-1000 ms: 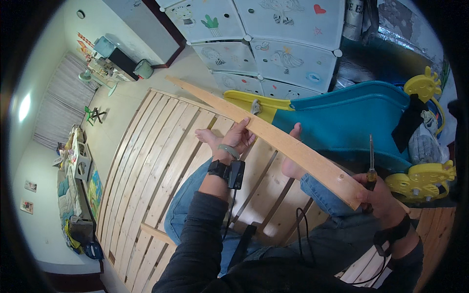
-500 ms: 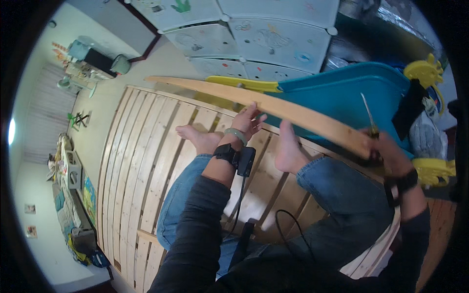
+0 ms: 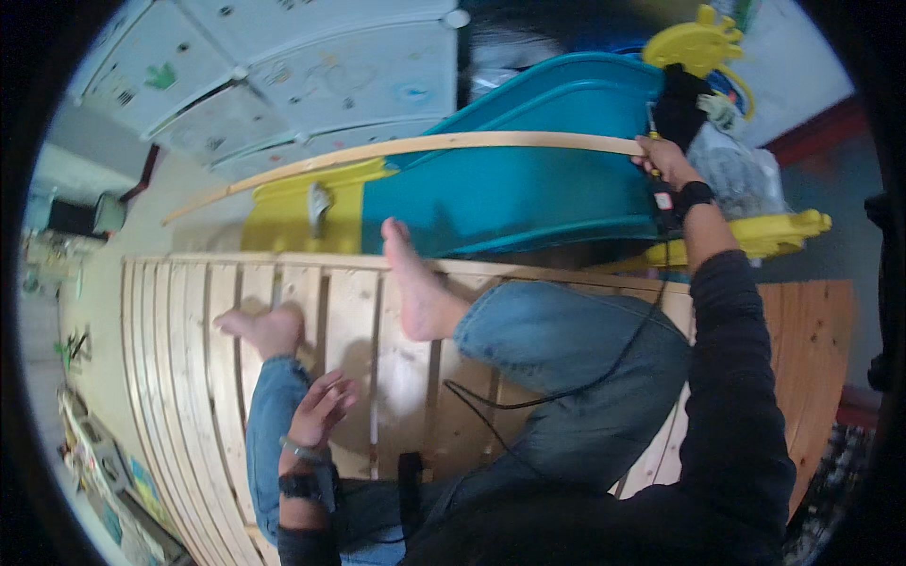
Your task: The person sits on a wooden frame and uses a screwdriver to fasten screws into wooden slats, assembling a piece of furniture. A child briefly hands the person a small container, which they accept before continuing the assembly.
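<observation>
My right hand (image 3: 668,162) is closed round one end of a long, thin wooden slat (image 3: 453,141). In the same grip is a screwdriver (image 3: 651,121) with a yellow and dark handle, its shaft pointing away from me. The slat stretches left above a teal and yellow plastic slide (image 3: 538,189), and its far end hangs past the slide over the floor. My left hand (image 3: 326,407) is apart from the slat, over my left leg. Its fingers are loosely bent, and nothing shows in them.
I sit on a slatted wooden bed frame (image 3: 351,325), legs bent, bare feet near its far edge. White drawers (image 3: 359,75) stand behind the slide. A black cable (image 3: 566,396) from my right wrist crosses my right leg. Yellow plastic parts (image 3: 774,234) and a clear bag (image 3: 741,174) lie at the right.
My left hand has left the slat's side and drawn back toward my left leg. My right hand has carried the slat farther out over the slide. The view has turned to the right.
</observation>
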`<state>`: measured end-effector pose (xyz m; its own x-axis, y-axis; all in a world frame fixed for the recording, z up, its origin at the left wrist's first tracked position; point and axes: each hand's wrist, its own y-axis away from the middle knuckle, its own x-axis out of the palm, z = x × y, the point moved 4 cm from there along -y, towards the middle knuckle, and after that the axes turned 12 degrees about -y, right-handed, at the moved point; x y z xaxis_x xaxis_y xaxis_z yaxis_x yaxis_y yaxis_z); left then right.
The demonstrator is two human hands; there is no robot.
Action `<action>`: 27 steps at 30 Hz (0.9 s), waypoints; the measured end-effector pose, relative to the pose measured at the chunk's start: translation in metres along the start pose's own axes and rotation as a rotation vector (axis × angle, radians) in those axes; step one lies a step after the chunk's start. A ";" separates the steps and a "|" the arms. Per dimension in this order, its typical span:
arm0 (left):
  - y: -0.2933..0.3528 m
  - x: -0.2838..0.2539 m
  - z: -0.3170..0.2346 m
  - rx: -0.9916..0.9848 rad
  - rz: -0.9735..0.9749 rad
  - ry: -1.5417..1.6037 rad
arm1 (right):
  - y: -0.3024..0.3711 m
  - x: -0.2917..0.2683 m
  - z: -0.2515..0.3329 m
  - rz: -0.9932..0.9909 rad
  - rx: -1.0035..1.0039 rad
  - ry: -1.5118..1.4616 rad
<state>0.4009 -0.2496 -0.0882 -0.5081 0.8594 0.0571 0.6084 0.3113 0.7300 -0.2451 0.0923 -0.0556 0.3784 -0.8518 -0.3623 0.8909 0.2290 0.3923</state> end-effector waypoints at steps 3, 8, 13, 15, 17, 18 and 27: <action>-0.004 0.000 0.006 0.035 -0.027 0.058 | -0.011 -0.036 -0.005 -0.076 -0.012 -0.142; -0.013 0.015 0.016 0.017 -0.007 0.028 | -0.017 -0.093 0.011 -0.324 -0.185 0.528; -0.009 0.015 0.026 0.016 -0.030 0.048 | -0.013 -0.132 0.022 -0.575 -0.125 0.940; -0.005 0.013 0.031 0.035 -0.023 0.088 | -0.009 -0.137 0.019 -0.654 -0.079 0.914; -0.002 0.011 0.039 0.042 -0.024 0.128 | -0.001 -0.141 0.009 -0.810 0.111 0.545; 0.000 0.009 0.043 0.028 -0.016 0.166 | 0.006 -0.140 0.005 -0.915 0.130 0.261; 0.000 0.008 0.050 0.057 -0.046 0.128 | 0.052 -0.077 0.000 -1.122 0.018 -0.230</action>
<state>0.4270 -0.2227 -0.1219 -0.6077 0.7860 0.1135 0.6145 0.3749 0.6941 -0.2276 0.1696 -0.0075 -0.6843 -0.6379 -0.3532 0.6928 -0.7199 -0.0419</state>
